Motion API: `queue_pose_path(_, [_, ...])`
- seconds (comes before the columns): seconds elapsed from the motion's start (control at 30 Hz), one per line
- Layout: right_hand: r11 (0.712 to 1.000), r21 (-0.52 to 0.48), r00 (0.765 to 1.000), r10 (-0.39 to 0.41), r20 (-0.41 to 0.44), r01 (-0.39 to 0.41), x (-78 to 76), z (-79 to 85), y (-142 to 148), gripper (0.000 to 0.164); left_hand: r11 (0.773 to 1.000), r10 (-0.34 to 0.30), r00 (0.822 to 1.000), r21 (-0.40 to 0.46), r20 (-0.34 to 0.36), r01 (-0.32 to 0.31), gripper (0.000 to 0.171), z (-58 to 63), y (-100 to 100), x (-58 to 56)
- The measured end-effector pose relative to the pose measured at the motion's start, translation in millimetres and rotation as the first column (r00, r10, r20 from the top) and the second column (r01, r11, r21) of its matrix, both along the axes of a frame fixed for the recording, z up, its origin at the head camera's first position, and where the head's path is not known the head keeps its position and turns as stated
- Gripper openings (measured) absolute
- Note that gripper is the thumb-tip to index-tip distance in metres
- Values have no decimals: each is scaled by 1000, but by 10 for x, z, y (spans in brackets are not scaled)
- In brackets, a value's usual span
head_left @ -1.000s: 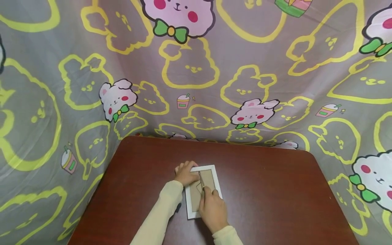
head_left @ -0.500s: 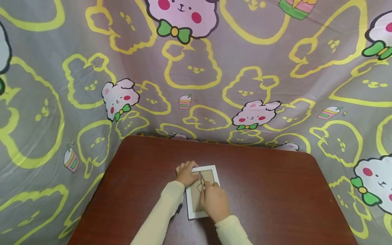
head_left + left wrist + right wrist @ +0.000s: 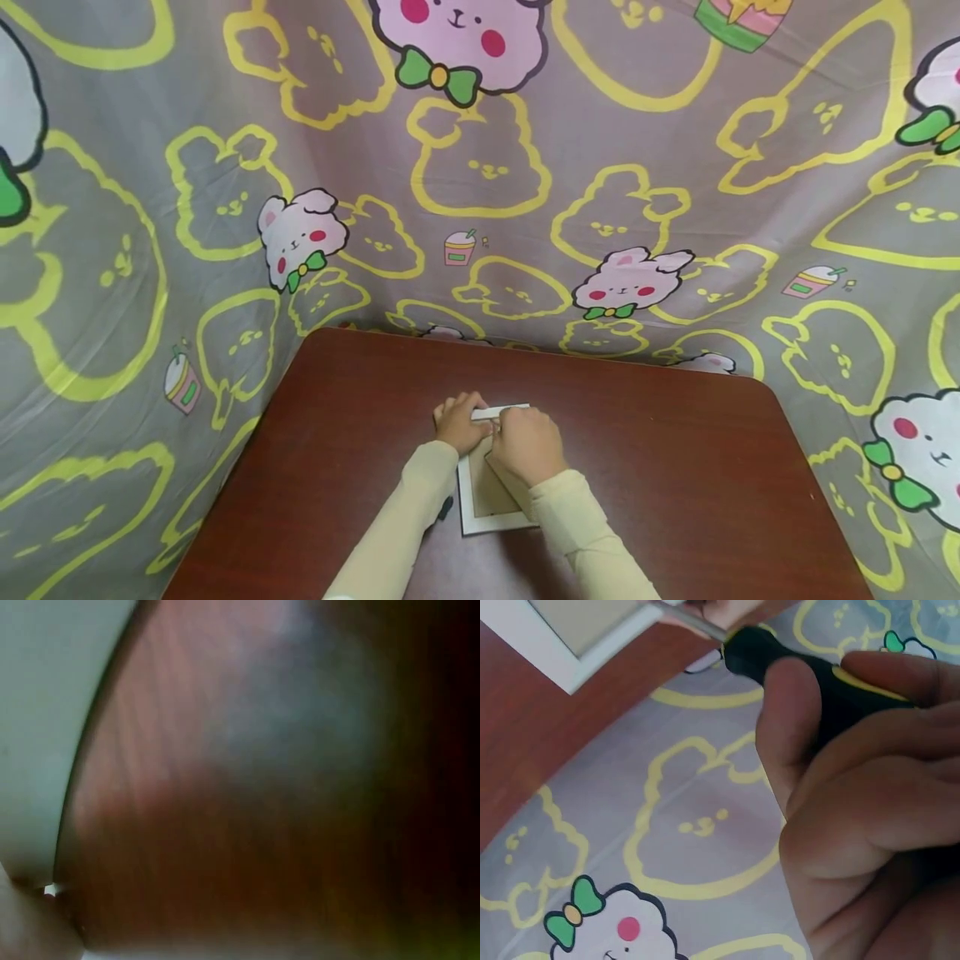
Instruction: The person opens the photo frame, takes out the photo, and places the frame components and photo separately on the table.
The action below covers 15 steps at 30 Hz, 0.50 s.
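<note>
Gripping a screwdriver, the right hand sits beside the left hand holding a white frame.

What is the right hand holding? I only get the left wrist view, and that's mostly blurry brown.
Observer: The right wrist view shows the right hand gripping a tool with a dark green and yellow handle and a metal shaft.
Operator: And where is the left hand?
Observer: In the head view it lies partly over the far left corner of a white frame.
Operator: What shows inside that frame?
Observer: A brown panel, facing up and partly hidden by the hands.
</note>
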State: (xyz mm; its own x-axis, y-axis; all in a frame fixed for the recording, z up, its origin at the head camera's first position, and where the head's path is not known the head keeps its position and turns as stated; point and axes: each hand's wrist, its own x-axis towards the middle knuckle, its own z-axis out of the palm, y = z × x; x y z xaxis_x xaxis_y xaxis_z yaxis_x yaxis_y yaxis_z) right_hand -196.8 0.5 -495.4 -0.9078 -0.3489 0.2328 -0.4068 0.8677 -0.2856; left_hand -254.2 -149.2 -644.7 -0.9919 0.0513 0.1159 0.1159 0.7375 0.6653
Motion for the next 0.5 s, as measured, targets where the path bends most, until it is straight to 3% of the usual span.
queue_pose_path(0.2, [1000, 15, 984, 1, 178, -3, -254, 217, -27, 22, 999, 26, 1000, 21, -9, -26, 26, -12, 9, -22])
queue_pose_path(0.5, [998, 39, 967, 42, 252, -53, -524, 391, -105, 35, 999, 47, 999, 21, 14, -47, 27, 76, 37, 16])
